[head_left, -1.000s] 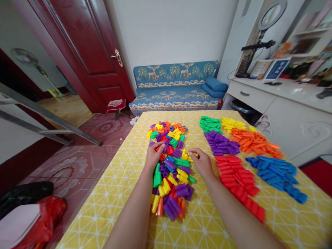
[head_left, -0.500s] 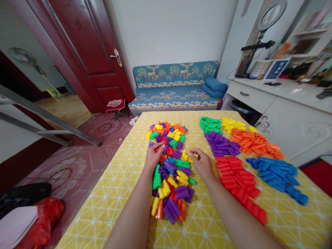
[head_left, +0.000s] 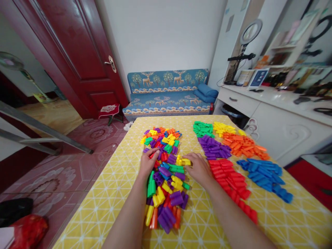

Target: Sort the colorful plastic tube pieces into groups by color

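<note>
A mixed pile of plastic tube-shaped pieces [head_left: 165,172] in several colours runs down the left half of the table. My left hand [head_left: 148,162] rests at the pile's left edge, its thumb and forefinger drawn together; what they hold, if anything, I cannot make out. On the pile's right side, my right hand [head_left: 198,168] has its fingers closed at the end of a yellow plastic piece [head_left: 185,162]. Sorted by colour beyond it lie groups of green [head_left: 203,129], purple [head_left: 214,147], red [head_left: 230,180], orange [head_left: 245,146], blue [head_left: 264,175] and yellow pieces [head_left: 223,128].
A yellow patterned cloth [head_left: 124,186] covers the table. Past its far edge stands a blue sofa [head_left: 166,98], with a red stool [head_left: 110,110] by the door [head_left: 85,58]. To the right is a white dresser [head_left: 282,121] bearing a ring light [head_left: 251,33].
The view has shifted, moving the scene leftward and slightly down. My right hand has turned palm-down and its fingers have come over the yellow piece. My left hand stays at the pile's edge.
</note>
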Action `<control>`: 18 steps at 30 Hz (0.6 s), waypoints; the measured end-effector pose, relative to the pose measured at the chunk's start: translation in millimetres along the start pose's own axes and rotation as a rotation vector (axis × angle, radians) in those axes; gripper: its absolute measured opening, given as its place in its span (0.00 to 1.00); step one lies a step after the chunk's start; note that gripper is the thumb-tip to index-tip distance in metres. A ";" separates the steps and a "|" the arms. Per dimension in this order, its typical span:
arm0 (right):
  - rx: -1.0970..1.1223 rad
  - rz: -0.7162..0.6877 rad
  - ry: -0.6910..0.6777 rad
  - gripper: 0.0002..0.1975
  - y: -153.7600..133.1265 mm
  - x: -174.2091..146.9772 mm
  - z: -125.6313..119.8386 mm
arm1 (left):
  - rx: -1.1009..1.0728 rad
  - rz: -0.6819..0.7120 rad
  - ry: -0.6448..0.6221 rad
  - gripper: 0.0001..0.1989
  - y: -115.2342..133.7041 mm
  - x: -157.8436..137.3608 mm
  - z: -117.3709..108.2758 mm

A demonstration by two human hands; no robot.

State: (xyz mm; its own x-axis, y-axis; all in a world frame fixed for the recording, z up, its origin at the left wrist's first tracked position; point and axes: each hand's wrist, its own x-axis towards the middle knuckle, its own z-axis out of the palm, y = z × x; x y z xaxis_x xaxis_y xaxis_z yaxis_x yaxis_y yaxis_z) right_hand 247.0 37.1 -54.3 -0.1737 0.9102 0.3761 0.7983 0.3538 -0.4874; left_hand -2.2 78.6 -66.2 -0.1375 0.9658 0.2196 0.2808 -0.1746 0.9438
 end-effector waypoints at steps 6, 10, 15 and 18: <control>0.288 0.188 0.128 0.15 10.1 8.0 -5.6 | 0.014 0.002 -0.007 0.21 -1.8 0.5 -0.5; 0.431 0.294 0.320 0.19 46.3 40.9 -41.2 | 0.016 -0.015 -0.004 0.21 -0.7 0.2 0.0; 0.114 0.452 0.538 0.18 142.5 99.9 -98.8 | 0.017 -0.013 0.000 0.20 0.7 0.4 0.2; -0.127 0.546 0.510 0.15 196.0 123.4 -116.7 | 0.031 -0.007 -0.005 0.19 0.4 -0.1 0.1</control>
State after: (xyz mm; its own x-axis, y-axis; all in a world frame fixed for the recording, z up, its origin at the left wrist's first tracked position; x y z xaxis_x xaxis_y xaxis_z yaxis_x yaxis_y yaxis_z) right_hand 449.3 193.6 -11.5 0.5290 0.7258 0.4398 0.7599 -0.1744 -0.6262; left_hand -2.0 78.5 -65.8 -0.1351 0.9679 0.2120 0.3090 -0.1621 0.9371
